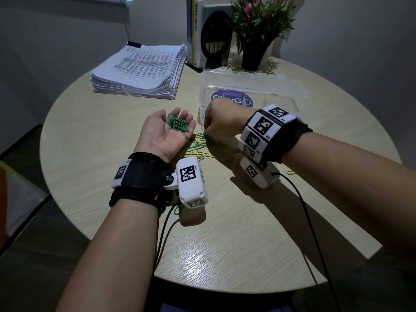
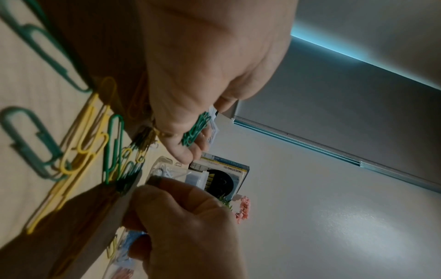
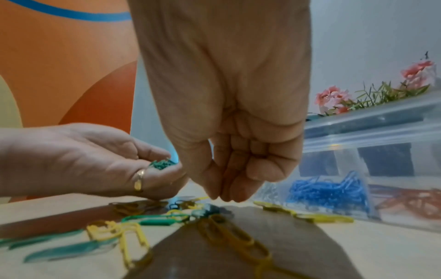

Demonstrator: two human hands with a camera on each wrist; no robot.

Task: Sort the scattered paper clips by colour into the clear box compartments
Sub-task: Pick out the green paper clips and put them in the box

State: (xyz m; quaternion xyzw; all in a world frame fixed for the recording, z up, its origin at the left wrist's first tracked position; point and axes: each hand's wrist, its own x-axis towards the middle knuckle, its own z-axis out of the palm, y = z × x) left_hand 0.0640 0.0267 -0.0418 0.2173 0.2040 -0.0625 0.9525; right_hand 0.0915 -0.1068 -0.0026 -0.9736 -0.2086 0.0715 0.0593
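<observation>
So I'm roughly midway: the box point(image 3: 393, 151) at far right already holds blue clips point(image 3: 326, 190) in one compartment and reddish ones point(image 3: 410, 200) in the next, while my left hand point(image 1: 166, 131) lies palm up, fingers loosely spread, cupping a pile of green clips point(image 1: 179, 123). My right hand point(image 1: 219, 119) has its fingertips point(image 3: 229, 192) bunched narrow just over the loose clips point(image 1: 200, 145), green and yellow, between the hands, though I can't tell if it's got one yet. Readable stuff: "INVESTING101" on a book point(image 1: 195, 30) at the far edge, and the box sticker point(image 1: 231, 101) is too covered to read.
</observation>
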